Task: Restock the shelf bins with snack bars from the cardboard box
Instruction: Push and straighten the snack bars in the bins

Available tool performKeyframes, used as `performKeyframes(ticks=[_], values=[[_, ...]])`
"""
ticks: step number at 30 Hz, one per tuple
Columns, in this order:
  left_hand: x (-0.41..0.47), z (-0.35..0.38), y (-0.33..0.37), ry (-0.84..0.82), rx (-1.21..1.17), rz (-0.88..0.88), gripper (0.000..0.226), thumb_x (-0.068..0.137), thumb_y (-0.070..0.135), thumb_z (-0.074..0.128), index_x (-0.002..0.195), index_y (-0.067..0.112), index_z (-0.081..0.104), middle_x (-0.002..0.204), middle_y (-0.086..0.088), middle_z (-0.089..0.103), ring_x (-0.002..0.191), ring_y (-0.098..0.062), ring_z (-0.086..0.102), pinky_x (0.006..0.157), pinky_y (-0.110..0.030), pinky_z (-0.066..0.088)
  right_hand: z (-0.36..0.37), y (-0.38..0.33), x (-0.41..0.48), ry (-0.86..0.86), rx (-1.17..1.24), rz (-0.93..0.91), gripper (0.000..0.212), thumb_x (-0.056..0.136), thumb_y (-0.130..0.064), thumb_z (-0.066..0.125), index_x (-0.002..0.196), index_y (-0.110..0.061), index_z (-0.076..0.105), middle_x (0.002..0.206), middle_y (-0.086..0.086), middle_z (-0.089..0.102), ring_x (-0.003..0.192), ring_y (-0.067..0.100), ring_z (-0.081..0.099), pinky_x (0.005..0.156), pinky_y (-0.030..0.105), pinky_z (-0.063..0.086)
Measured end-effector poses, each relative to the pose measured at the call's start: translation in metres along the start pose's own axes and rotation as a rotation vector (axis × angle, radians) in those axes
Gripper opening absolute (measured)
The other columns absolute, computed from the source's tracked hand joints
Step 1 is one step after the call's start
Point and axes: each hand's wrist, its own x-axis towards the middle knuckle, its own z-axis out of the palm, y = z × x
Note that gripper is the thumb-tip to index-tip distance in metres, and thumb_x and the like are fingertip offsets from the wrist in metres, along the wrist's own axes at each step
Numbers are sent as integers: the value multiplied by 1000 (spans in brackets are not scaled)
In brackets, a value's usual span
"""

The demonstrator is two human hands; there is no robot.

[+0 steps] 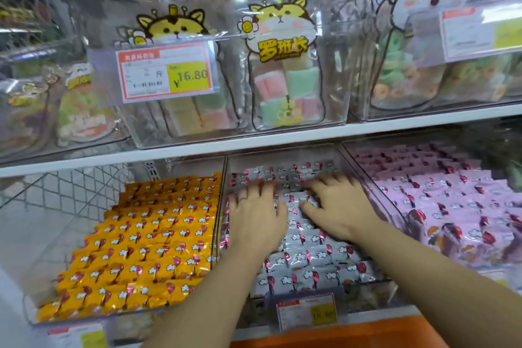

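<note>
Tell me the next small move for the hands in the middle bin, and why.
Probably sweep both palms forward, levelling the white bars. The left hand and right hand lie flat with spread fingers on the pile, which looks uneven, in the middle bin, holding nothing.

Upper middle of frame: clear bag with yellow cat picture (282, 45), pink and green soft sweets (271, 85) inside. Upper right: bag with white koala picture (423, 0), ring sweets (395, 87) inside. Left of cat bag: price tag (166, 73) showing 16.80. Far upper right: second price tag (483, 34), too blurry to read. Across middle: white shelf board (197, 147). Middle left: white wire mesh (70, 192). Bottom edge: orange thing (353, 336), small price tag (306, 312) just above.
</note>
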Motion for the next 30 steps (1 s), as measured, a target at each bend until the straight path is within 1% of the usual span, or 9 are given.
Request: performKeyframes(ticks=[3, 5, 8, 10, 13, 20, 23, 26, 30], values=[[22, 6, -2, -101, 21, -3, 51, 97, 45, 31, 146, 32, 23, 154, -1, 24, 142, -27, 20, 115, -51, 12, 8, -4, 20, -104, 32, 10, 60, 92, -57, 30, 148, -38, 17, 157, -5, 14, 145, 22, 8, 114, 48, 14], [33, 11, -5, -198, 43, -25, 53, 97, 51, 26, 148, 37, 17, 157, -1, 17, 145, -28, 13, 115, -54, 5, 15, -4, 29, -191, 14, 23, 61, 94, -58, 25, 149, -39, 9, 159, -6, 4, 146, 26, -2, 116, 54, 5], [40, 14, -8, -261, 103, -41, 53, 96, 59, 21, 144, 40, 26, 152, -6, 27, 139, -30, 29, 115, -53, 4, 17, -2, 30, -211, 14, 20, 57, 94, -60, 23, 146, -38, 23, 155, -2, 22, 141, 32, 16, 114, 47, 16], [38, 11, -7, -292, 118, -45, 52, 95, 60, 19, 140, 40, 34, 146, -9, 35, 130, -30, 42, 114, -51, 12, 14, -3, 26, -190, -14, 4, 54, 94, -59, 24, 142, -36, 33, 149, 0, 35, 134, 33, 30, 109, 42, 26], [27, 4, -4, -302, 128, -49, 53, 96, 60, 16, 139, 38, 37, 141, -10, 43, 126, -31, 46, 109, -46, 23, 10, -4, 19, -181, -49, -8, 53, 94, -58, 23, 140, -34, 37, 147, 1, 39, 131, 32, 36, 107, 41, 27], [16, -14, -6, -407, 139, -21, 56, 97, 57, 11, 145, 34, 32, 150, -9, 35, 138, -31, 30, 114, -48, 15, 2, -5, 8, -262, -32, -7, 55, 95, -55, 19, 146, -35, 26, 156, -1, 24, 138, 28, 27, 112, 43, 18], [7, -21, -7, -437, 57, -3, 51, 99, 52, 15, 149, 40, 16, 159, -4, 13, 146, -29, 11, 118, -51, 1, -7, -6, -12, -242, 32, -42, 62, 95, -60, 12, 151, -33, 9, 160, -5, 6, 145, 22, 10, 118, 46, 5], [-25, -21, -2, -449, 36, 48, 53, 100, 50, 11, 150, 39, 0, 160, 2, -10, 146, -24, -14, 114, -50, -12, -13, -12, -54, -326, 11, -87, 63, 98, -55, 14, 151, -29, -7, 158, -7, -13, 146, 17, -11, 118, 44, -7], [-43, -11, 0, -450, 108, 61, 54, 100, 50, 6, 151, 35, -5, 159, 5, -14, 144, -24, -21, 111, -48, -18, -4, -14, -66, -377, 1, -63, 63, 98, -55, 14, 151, -27, -8, 157, -9, -17, 145, 14, -16, 117, 44, -11]])
